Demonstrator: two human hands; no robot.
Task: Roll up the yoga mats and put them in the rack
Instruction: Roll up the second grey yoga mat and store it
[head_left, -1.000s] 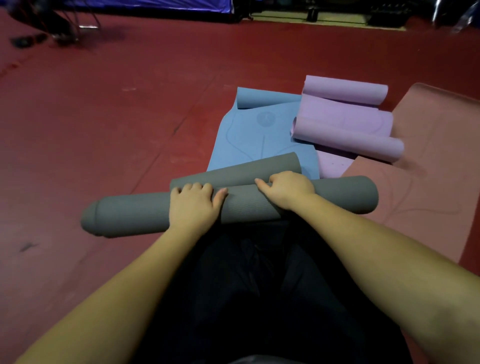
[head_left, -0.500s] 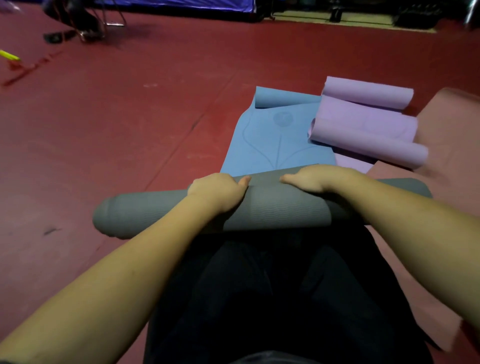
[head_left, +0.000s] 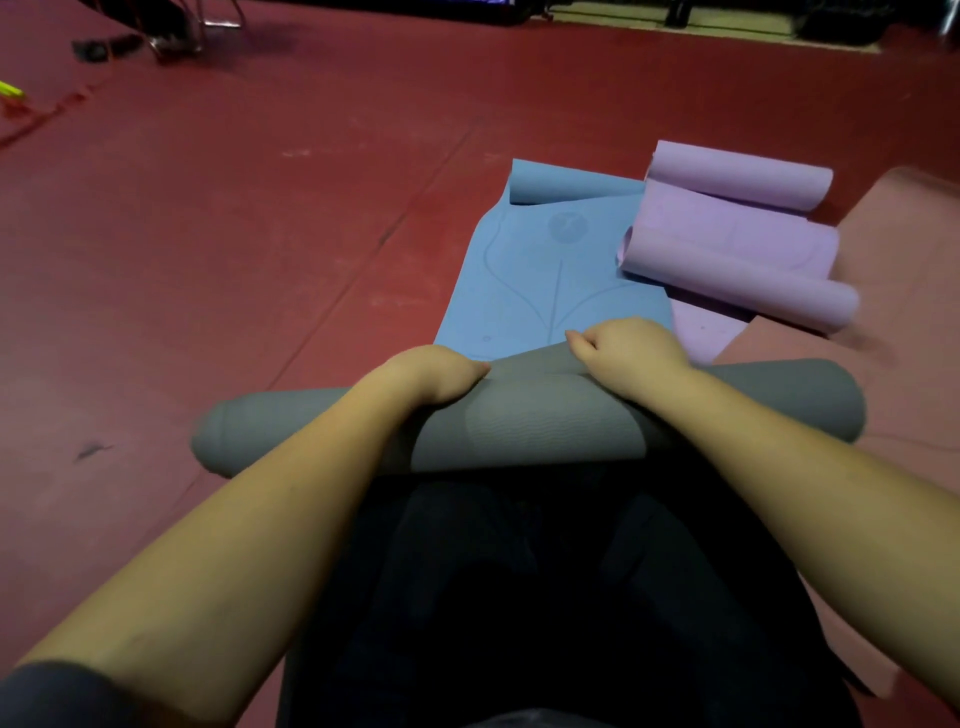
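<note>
I am watching left hand (head_left: 431, 375) and right hand (head_left: 631, 354) gripping the grey mat (head_left: 524, 421) roll, fingers curled over; uneven pressure risks telescoping its ends.

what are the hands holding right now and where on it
Both hands grip the grey yoga mat roll near its middle: the left hand and right hand curl over its top, far side.

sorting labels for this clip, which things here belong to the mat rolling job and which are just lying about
Part of the job:
- grey mat, gripped by left hand and right hand
- blue mat
- purple mat
- pink mat

Just lying about:
- yellow object at far left
- chair legs at top left
</note>
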